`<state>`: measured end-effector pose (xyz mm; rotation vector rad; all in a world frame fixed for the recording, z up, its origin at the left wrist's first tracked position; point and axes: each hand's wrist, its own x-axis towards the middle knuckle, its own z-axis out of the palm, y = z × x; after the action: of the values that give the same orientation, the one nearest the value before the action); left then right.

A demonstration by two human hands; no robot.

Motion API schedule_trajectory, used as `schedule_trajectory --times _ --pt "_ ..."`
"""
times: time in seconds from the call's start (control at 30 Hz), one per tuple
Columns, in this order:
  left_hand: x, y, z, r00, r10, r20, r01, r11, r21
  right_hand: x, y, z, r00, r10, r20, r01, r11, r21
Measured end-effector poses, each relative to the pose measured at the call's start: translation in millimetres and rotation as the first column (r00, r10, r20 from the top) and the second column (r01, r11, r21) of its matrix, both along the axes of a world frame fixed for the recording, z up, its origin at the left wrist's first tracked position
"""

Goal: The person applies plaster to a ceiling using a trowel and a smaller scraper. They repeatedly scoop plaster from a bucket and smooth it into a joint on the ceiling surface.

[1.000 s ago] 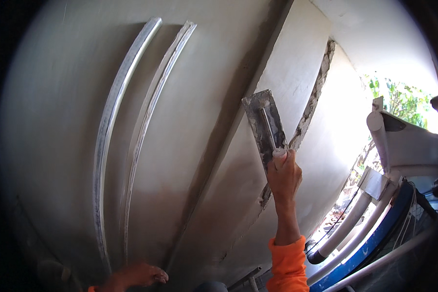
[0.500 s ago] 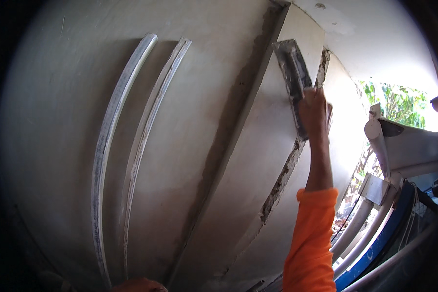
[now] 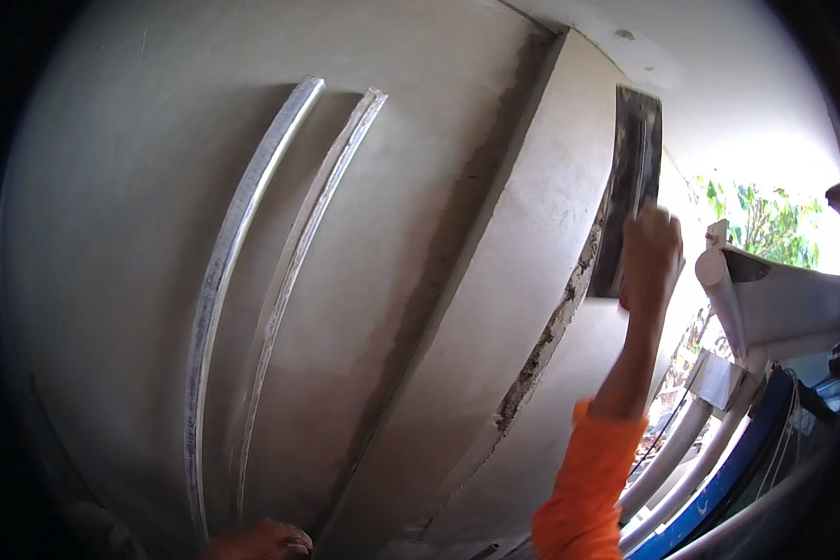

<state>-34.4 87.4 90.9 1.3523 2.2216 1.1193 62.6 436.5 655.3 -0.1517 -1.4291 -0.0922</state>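
My right hand (image 3: 653,252) is raised at the upper right, fingers wrapped round the handle of a plastering trowel (image 3: 633,140). The trowel's long dark blade stands nearly upright at the column (image 3: 532,196), over the upper part of a rough, broken strip (image 3: 555,327) in the plaster. Its handle is mostly hidden by the hand. At the lower edge, only part of my left hand (image 3: 257,539) shows, its fingers curled. What it holds, if anything, is out of sight.
Two long straightedge bars, a broad one (image 3: 243,210) and a narrower one (image 3: 299,238), lean on the plastered wall (image 3: 121,280) at left. To the right are pale pipes (image 3: 667,457), a blue curved part (image 3: 719,485) and a grey panel (image 3: 784,294). A white ceiling (image 3: 709,65) is overhead.
My right hand and the trowel have moved right, from the column's face onto the broken strip. The blade has turned more upright. More of my left hand shows at the lower edge.
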Motion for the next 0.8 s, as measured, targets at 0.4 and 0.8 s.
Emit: schedule_trajectory --times 0.4,0.8 --pt "52 -96 -10 0.648 0.694 -0.313 -0.468 0.687 0.555 -25 -102 -388 -0.050 0.621 0.782 -0.206 0.760 -0.617" --pt "214 -237 -93 -0.054 0.953 0.297 -0.633 -0.263 0.729 -63 -235 -512 -0.530 0.402 0.746 -0.380 0.674 -0.633"
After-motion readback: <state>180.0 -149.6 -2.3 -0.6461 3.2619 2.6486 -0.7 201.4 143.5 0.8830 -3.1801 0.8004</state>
